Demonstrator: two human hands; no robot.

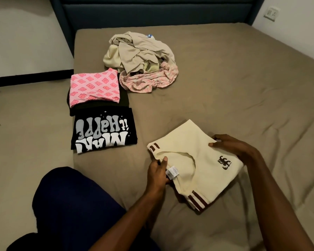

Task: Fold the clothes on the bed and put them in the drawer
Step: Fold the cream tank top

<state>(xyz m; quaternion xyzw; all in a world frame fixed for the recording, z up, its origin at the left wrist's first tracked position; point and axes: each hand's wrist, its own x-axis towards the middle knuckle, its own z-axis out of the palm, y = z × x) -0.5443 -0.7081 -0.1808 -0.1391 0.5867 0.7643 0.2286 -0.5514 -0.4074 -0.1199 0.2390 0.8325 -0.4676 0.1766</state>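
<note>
Cream shirt [192,160] near bed [243,87] foot edge, soft knit, half folded; left hand [157,171] and right hand [230,147] pinch its sides. Right half of bed bare.

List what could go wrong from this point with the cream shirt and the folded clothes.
1. The cream shirt is held only at its edges by the left hand and right hand; the fold may slip open when lifted.
2. The black printed shirt lies at the mattress edge and could slide off.
3. The unfolded pile sits close to the pink folded top; pulling from it may disturb that stack.
</note>
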